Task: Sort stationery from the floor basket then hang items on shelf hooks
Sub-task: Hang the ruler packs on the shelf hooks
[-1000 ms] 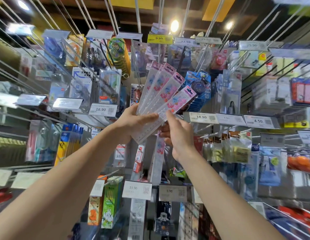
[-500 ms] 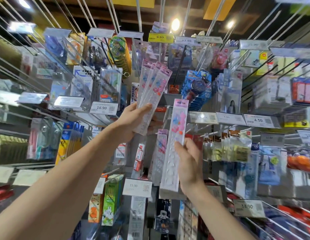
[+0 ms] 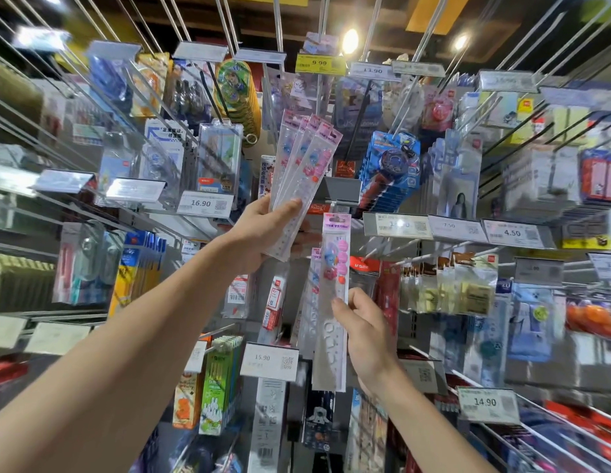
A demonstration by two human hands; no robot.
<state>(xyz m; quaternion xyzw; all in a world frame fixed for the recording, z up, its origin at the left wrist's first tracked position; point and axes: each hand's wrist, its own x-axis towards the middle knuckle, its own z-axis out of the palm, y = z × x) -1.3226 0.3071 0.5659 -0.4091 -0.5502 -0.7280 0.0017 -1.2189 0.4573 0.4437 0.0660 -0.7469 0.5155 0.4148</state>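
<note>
My left hand [image 3: 263,230] holds a fan of three clear ruler packs [image 3: 299,165] with pink tops and cartoon prints, raised in front of the shelf. My right hand [image 3: 365,332] grips a single matching ruler pack [image 3: 335,285] upright by its lower half, its pink top near a bare hook [image 3: 341,202] under a grey tag holder. Behind this pack, more of the same ruler packs [image 3: 311,302] hang on the shelf. The floor basket is out of view.
Rows of long metal hooks jut out all around, loaded with packaged stationery. Price tags hang at their tips: 16.90 [image 3: 204,203], 15.90 [image 3: 268,360], 14.90 [image 3: 486,402], 4.50 [image 3: 512,232]. A blue toy pack [image 3: 389,172] hangs right of the fan.
My right hand pulled one ruler pack out of the fan, lowered it and turned it upright in front of the hook. The left hand now holds three packs, raised more upright.
</note>
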